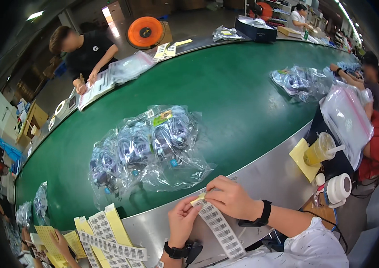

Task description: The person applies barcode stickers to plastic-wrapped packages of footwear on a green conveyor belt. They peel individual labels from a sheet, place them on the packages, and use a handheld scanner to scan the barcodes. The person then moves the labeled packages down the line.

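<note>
"Pinching, both hands: your left hand and right hand meet at the upper end of a barcode label strip, thumbs against fingers, grips narrow."

"Where's the strip?"

"Over the metal tabletop, hanging from your fingertips toward your lap. Yellow backing shows at the pinched end."

"How far along?"

"Quick read: early on this strip. Rows of labels sit along its length, so plenty left, I'd judge. Can't tell if one's lifting; your fingers cover it."

"More stock?"

"Label sheets fanned out to your left, barcodes on them. The co-worker's hand past those, at a yellow sheet, isn't yours."

"Bagged goods?"

"Clear bags of what looks like bluish footwear, bunched on the green belt beyond your hands, not touching them. One white sticker shows near the top of the bunch, so maybe one is done. The rest: too much glare, can't tell."
</note>
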`<control>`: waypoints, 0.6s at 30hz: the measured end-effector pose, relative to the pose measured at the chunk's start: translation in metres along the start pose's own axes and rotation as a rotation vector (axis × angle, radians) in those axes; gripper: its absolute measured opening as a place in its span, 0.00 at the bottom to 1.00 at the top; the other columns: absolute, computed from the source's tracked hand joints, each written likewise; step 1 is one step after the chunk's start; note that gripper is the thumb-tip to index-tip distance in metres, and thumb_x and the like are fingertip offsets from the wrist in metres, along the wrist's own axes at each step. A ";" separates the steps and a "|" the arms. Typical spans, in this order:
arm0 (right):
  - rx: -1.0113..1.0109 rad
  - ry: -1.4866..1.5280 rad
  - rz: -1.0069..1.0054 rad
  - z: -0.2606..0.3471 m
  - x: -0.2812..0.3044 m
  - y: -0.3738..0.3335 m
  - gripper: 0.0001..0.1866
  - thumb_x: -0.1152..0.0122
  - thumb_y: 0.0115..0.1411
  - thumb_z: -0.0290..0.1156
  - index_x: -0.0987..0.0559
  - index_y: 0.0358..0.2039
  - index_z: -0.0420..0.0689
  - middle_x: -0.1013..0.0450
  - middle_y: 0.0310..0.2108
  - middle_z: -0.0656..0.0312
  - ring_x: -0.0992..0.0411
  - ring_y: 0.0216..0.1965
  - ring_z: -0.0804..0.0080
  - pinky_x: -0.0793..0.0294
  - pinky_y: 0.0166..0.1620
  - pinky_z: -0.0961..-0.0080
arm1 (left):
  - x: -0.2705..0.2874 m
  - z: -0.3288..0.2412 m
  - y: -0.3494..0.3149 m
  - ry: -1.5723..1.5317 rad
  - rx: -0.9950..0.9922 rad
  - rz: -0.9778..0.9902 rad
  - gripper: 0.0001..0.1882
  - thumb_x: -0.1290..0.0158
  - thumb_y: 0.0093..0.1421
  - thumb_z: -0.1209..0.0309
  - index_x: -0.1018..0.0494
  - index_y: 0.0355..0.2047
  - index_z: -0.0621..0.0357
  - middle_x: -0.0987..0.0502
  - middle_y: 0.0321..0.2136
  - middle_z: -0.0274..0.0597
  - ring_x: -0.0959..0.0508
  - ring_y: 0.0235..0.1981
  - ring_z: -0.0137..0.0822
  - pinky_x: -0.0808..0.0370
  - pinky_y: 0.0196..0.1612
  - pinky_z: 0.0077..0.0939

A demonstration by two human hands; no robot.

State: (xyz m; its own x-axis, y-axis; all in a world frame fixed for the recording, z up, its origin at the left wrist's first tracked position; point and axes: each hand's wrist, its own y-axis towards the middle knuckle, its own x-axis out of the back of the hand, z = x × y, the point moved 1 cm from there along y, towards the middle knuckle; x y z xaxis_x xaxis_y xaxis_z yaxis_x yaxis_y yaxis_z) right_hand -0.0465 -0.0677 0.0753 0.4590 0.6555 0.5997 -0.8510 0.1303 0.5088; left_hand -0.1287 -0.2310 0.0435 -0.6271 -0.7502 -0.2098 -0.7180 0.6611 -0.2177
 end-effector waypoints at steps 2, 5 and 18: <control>0.044 -0.070 0.000 0.000 0.001 0.002 0.03 0.38 0.52 0.24 0.23 0.27 0.38 0.29 0.31 0.59 0.30 0.34 0.63 0.28 0.34 0.70 | -0.006 -0.001 0.001 -0.040 0.004 0.009 0.20 0.45 0.57 0.81 0.31 0.51 0.65 0.21 0.34 0.37 0.26 0.27 0.17 0.34 0.26 0.09; 0.044 0.018 0.050 0.005 0.007 0.007 0.03 0.39 0.52 0.24 0.23 0.28 0.38 0.30 0.30 0.58 0.29 0.34 0.64 0.28 0.34 0.72 | -0.004 -0.002 0.003 0.020 0.057 0.037 0.24 0.46 0.57 0.82 0.35 0.54 0.67 0.22 0.39 0.42 0.23 0.33 0.22 0.28 0.32 0.13; -1.135 1.166 -0.367 -0.248 0.004 0.158 0.17 0.41 0.56 0.20 0.39 0.18 0.45 0.47 0.15 0.70 0.52 0.12 0.83 0.56 0.15 0.78 | 0.003 0.009 0.007 0.031 0.103 0.024 0.17 0.48 0.60 0.79 0.31 0.51 0.67 0.22 0.39 0.44 0.24 0.35 0.24 0.27 0.36 0.14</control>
State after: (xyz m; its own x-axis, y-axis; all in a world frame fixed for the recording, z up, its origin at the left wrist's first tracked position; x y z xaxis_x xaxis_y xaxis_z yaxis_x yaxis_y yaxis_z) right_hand -0.2422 0.1402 0.0050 0.6835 0.5677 -0.4588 -0.7283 0.4882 -0.4809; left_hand -0.1329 -0.2284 0.0325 -0.6542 -0.7328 -0.1869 -0.6687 0.6759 -0.3098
